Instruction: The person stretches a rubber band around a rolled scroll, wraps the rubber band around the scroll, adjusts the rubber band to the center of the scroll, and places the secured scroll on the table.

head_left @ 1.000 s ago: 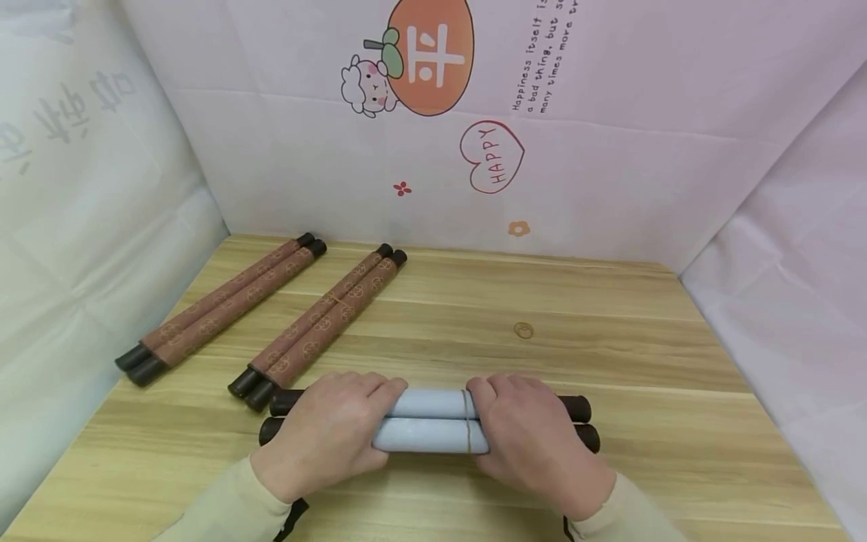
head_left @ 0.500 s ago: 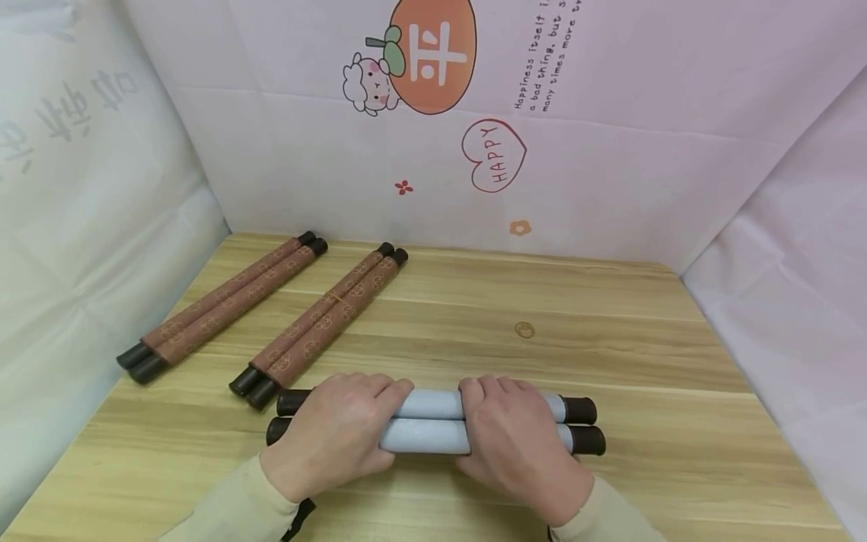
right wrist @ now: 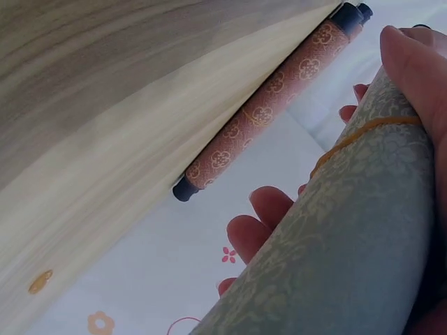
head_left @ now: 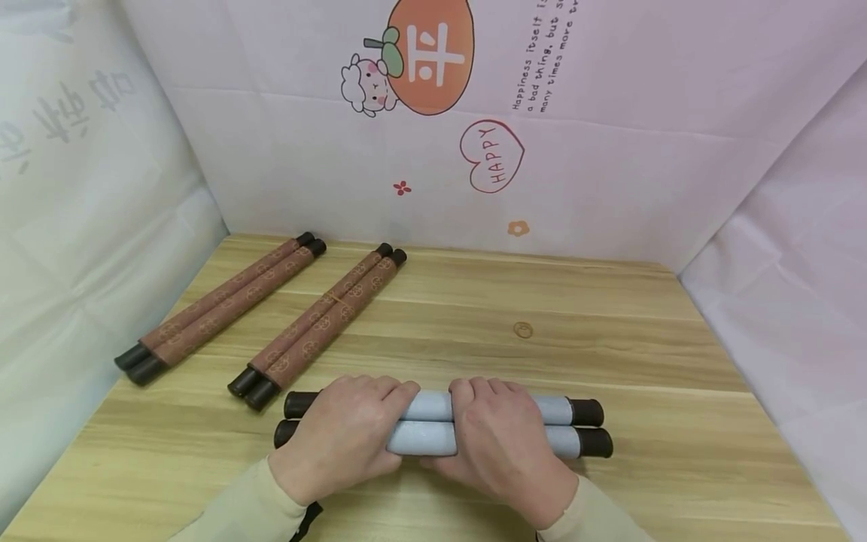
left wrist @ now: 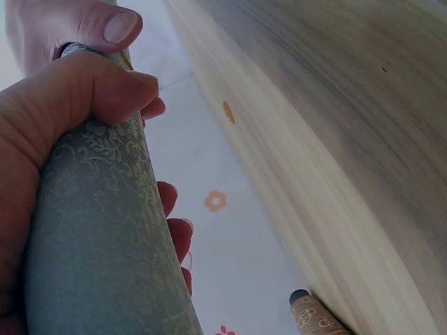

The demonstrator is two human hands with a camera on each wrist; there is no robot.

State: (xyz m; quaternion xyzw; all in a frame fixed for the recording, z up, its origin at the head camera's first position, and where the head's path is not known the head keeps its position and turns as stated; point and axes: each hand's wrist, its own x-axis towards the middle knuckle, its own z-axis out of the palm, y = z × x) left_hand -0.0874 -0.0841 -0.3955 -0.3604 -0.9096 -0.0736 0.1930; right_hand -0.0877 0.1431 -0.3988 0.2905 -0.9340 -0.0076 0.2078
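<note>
A light blue hanging scroll [head_left: 423,438], rolled up on two rollers with dark brown end knobs, lies crosswise in front of me above the table. My left hand [head_left: 348,433] grips it left of its middle and my right hand [head_left: 501,436] grips it right of the middle, a short gap apart. Fingers of both hands wrap over the far roller, with thumbs on the near side. Around the scroll runs an orange-brown rubber band [right wrist: 363,136], close to the right thumb in the right wrist view; the right hand hides it in the head view.
Two reddish-brown patterned scrolls [head_left: 223,316] with black knobs lie slanted on the left of the wooden table [head_left: 643,361]; the inner one has a rubber band [head_left: 337,299] round it. A loose rubber band [head_left: 523,330] lies further back. White printed cloth [head_left: 596,196] walls the table.
My right hand has slid left along the blue scroll towards the left hand, covering the rubber band that showed between them. The scroll and left hand have shifted slightly right.
</note>
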